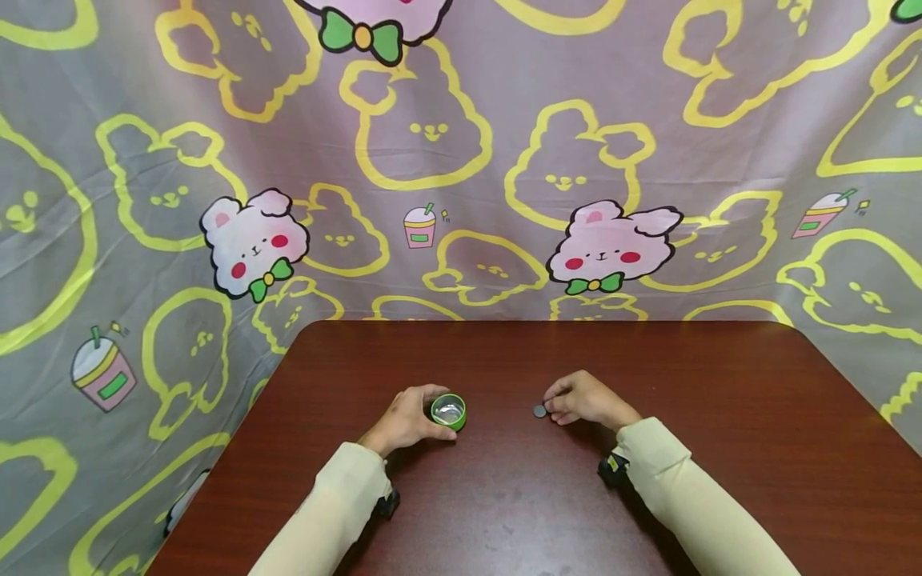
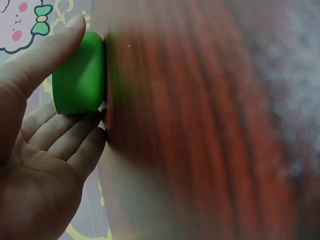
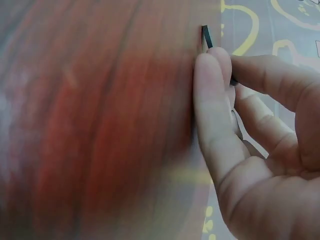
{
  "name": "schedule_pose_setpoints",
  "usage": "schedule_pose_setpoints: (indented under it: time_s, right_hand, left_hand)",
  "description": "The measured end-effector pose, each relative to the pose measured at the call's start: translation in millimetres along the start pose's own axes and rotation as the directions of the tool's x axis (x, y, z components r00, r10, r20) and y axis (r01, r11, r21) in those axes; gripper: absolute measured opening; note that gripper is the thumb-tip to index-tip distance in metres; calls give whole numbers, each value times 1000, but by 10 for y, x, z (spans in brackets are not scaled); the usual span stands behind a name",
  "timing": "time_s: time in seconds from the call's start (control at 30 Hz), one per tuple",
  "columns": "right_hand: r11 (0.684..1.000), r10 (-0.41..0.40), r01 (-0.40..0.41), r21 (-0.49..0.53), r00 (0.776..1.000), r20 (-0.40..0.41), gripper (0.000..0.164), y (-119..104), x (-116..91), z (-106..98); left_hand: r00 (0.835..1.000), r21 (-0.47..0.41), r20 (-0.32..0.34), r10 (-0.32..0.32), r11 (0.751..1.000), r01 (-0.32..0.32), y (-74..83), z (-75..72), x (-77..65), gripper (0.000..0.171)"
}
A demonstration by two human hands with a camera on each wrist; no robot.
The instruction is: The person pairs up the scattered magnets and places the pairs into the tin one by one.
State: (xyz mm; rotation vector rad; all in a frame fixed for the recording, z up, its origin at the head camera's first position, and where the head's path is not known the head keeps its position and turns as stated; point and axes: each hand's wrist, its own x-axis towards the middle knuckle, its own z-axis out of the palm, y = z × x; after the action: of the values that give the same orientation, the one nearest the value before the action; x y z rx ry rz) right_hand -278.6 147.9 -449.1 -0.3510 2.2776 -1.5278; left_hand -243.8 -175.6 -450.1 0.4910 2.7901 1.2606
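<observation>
My left hand (image 1: pixel 410 418) holds a small round green tin (image 1: pixel 457 426) from its left side, thumb near and fingers at the far side. The open top shows a shiny silver inside. In the left wrist view the green wall (image 2: pixel 80 75) of the tin stands upright on the table between thumb and fingers. My right hand (image 1: pixel 585 400) pinches at a small flat grey disc (image 1: pixel 539 411) low over the table, right of the tin. Its thin dark edge (image 3: pixel 206 37) sticks out past the fingertips in the right wrist view; the fingers hide the rest.
Both hands work over a dark reddish-brown wooden table (image 1: pixel 497 496) with rounded far corners. A patterned cloth (image 1: pixel 475 160) with cartoon animals hangs behind it and along the sides. Black wrist cameras are strapped under both sleeves.
</observation>
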Motion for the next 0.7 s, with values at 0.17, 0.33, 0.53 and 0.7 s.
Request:
schedule_pose_setpoints:
  time_s: [0.17, 0.33, 0.53, 0.7]
  right_hand:
    - [995, 20, -21, 100, 1000, 11, 15, 19, 3, -15]
    - [990, 47, -47, 132, 999, -2, 11, 5, 4, -9]
    - [991, 70, -68, 112, 997, -12, 11, -10, 18, 10]
    - [992, 83, -81, 96, 996, -14, 12, -12, 47, 23]
  left_hand:
    - [1000, -4, -2, -1, 1000, 1, -20, 2, 1, 69]
    - [1000, -13, -5, -4, 1000, 4, -36, 8, 0, 69]
    - [1000, -14, -13, 6, 1000, -6, -34, 14, -4, 68]
    - [1000, -15, -16, 0, 1000, 0, -32, 18, -7, 67]
